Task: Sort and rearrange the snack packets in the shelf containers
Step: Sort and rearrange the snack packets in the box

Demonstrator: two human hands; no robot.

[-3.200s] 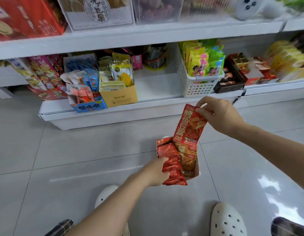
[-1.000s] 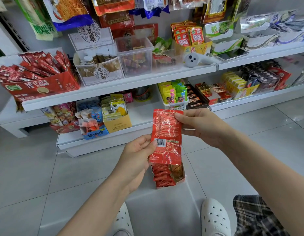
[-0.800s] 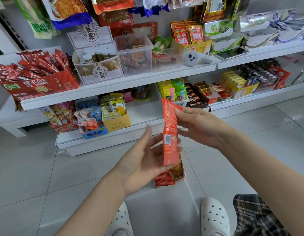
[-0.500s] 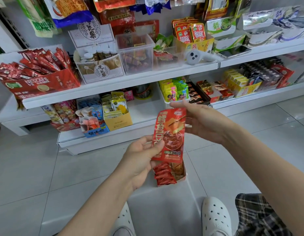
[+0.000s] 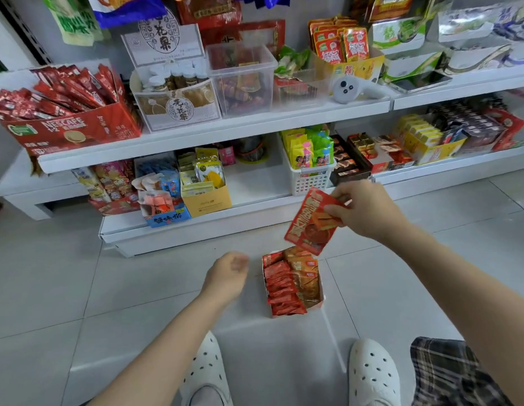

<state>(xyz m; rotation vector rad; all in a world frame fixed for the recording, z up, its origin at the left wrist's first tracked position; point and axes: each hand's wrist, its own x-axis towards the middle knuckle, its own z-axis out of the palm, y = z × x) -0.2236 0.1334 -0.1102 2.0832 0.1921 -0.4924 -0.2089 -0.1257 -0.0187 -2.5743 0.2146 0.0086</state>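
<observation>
Left hand (image 5: pixel 229 275) has let go and dropped away, fingers loosely curled, holding nothing, low beside the box (image 5: pixel 293 284). One red packet (image 5: pixel 312 222), tilted, is pinched by the right hand (image 5: pixel 364 210) above that single floor box, with two rows of packets inside. Bare tile lies all around; two white clogs (image 5: pixel 372 373) sit near.

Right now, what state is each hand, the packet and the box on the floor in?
Right hand: pinching the red packet.
Red packet: held tilted above the box.
Left hand: holding nothing.
Box: on the floor, open, full of packets.
</observation>
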